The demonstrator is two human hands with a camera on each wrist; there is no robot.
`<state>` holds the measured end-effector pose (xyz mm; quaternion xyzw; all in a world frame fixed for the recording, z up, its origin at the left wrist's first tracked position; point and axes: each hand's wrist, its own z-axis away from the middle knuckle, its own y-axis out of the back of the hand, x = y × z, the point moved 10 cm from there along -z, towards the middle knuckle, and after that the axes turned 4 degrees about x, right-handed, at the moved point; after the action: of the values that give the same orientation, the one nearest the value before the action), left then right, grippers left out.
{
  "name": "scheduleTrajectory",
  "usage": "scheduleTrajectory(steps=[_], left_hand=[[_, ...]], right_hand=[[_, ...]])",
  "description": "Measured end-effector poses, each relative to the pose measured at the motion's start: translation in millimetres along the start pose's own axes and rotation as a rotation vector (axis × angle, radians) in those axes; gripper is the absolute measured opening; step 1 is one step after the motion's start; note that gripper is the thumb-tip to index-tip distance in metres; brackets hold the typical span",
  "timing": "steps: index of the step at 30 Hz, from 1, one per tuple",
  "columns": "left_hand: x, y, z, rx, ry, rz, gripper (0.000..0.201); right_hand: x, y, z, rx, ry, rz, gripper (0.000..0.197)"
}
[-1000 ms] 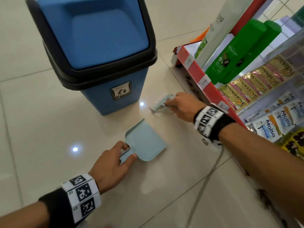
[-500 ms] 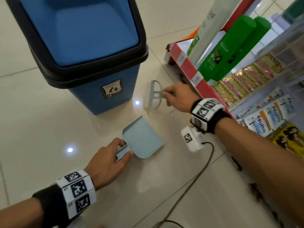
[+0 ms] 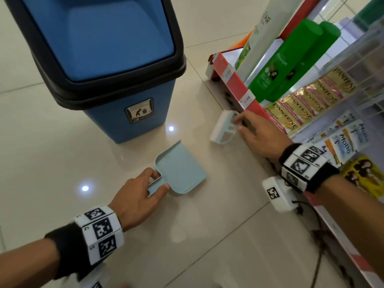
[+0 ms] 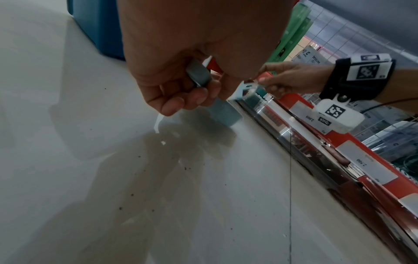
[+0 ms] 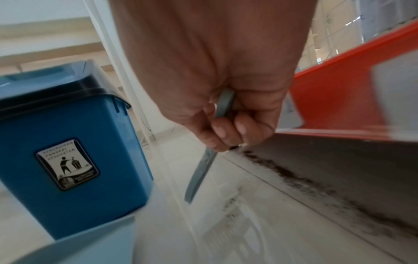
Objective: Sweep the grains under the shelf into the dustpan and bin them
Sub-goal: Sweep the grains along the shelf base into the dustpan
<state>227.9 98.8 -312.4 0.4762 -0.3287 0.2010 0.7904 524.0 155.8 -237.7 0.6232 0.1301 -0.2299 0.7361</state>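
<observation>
A pale blue dustpan point(image 3: 182, 170) lies flat on the tiled floor, its mouth toward the shelf. My left hand point(image 3: 137, 196) grips its short handle point(image 4: 200, 75). My right hand point(image 3: 259, 135) pinches the handle of a small pale blue brush point(image 3: 223, 129), held tilted just off the floor beside the red shelf edge point(image 3: 236, 84). Dark grains point(image 5: 294, 176) lie in a band along the floor under the shelf base. A blue bin point(image 3: 108, 65) with a black rim and swing lid stands behind the dustpan.
The shelf at the right carries green bottles point(image 3: 291, 61), sachet strips point(image 3: 307, 100) and price tags. A cable point(image 3: 318, 242) from the right wrist camera hangs by the shelf front. A few dark specks point(image 4: 158, 178) dot the floor near the dustpan.
My right hand has carried the brush from the floor in front of the bin rightward to the shelf edge, turning it. The left hand has stayed on the dustpan handle.
</observation>
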Motion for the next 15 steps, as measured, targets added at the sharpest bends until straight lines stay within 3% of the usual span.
scheduleTrajectory(steps=[4,7,11,15], left_hand=[[2.5,-4.4,-7.6,-0.012,-0.002,-0.008,0.029],[4.7,-5.6,-12.9,-0.015,0.0,-0.017,0.03],[7.7,-3.1,-17.3,-0.012,0.002,0.0,0.029],[10.2,-4.9,-21.6,-0.024,-0.009,0.003,0.029]], right_hand=[[-29.7,-21.2,-32.2,-0.05,0.03,-0.006,0.032],[-31.6,-41.4,-40.1,-0.137,-0.016,0.133,0.038],[-14.3,-43.3,-9.0,-0.193,0.03,0.391,0.031],[22.2,-24.9,32.3,-0.278,-0.059,0.553,0.032]])
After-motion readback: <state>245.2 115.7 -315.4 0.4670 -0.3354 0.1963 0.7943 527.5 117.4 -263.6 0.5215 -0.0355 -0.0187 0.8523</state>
